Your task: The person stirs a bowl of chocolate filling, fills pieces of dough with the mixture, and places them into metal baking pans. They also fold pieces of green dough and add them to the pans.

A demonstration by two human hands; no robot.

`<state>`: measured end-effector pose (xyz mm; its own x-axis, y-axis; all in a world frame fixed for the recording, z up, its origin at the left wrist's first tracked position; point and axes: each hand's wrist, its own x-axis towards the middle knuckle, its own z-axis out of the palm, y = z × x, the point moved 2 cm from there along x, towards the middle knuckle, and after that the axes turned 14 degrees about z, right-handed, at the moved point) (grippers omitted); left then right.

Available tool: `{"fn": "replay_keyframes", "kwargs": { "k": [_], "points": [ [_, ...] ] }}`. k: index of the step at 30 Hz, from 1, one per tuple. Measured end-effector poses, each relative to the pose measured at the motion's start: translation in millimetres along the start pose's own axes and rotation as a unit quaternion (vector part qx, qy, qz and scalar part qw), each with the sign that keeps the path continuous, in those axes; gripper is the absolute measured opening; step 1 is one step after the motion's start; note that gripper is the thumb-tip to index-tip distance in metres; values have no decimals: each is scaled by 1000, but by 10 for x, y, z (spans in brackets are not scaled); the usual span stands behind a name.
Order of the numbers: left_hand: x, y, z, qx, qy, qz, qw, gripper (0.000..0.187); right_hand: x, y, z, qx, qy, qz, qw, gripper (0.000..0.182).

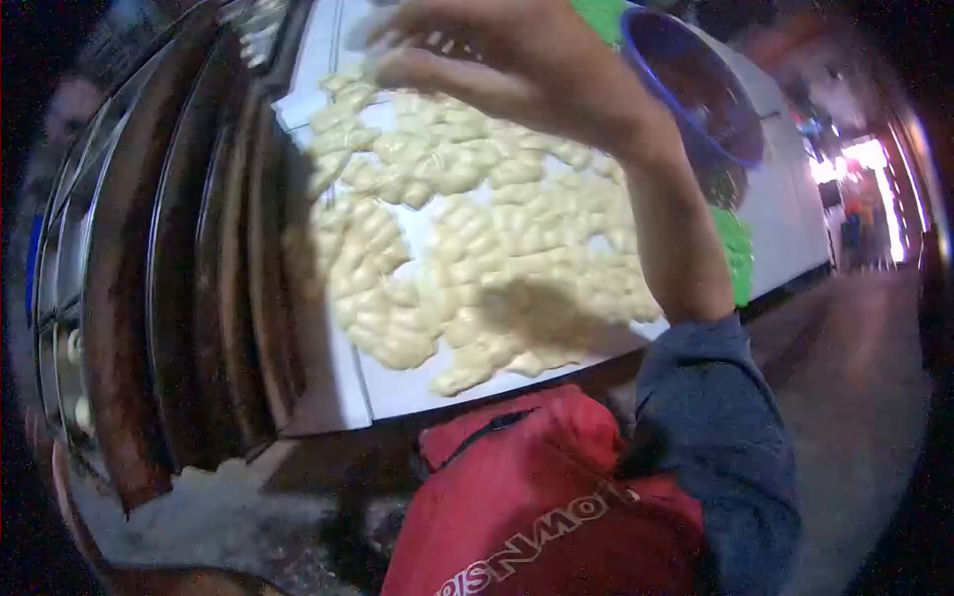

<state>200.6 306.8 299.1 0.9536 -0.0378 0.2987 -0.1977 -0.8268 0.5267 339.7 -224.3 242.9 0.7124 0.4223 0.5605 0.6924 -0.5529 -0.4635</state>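
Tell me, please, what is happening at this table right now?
A person in a blue sleeve and red apron holds their right hand above a white tabletop covered with small pale yellow ridged dough pieces. The fingers are blurred, so whether they grip anything is unclear. A purple plastic bowl sits beyond the wrist, and a dark wooden-framed case stands along the table's left side. The left hand is out of view.

Pale dough pieces [467, 248] crowding middle of white table [397, 392], leaving bare strip along near edge and at near left corner. Dark stacked trays [189, 268] walling off left side. Blue bowl [701, 94] blocking far right corner, green sheet [735, 253] lying beside it. Right hand [507, 60] hovering over far pieces, forearm crossing right side. Floor at right lying open.
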Motion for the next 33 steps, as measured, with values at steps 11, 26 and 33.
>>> {"fn": "replay_keyframes", "kwargs": {
  "k": [11, 26, 33],
  "points": [
    [-654, 1442, 2291, -241, -270, 7, 932, 43, -4254, 1005, -1381, -146, 205, 688, 681, 30],
    [-523, 4364, 6001, -233, -401, 315, 828, 24, -5526, 650, -1639, -108, 250, 790, 549, 31],
    [-645, 4749, 6331, -229, -326, 419, 816, 21, -5493, 853, -1793, -173, 316, 745, 561, 27]
  ]
}}
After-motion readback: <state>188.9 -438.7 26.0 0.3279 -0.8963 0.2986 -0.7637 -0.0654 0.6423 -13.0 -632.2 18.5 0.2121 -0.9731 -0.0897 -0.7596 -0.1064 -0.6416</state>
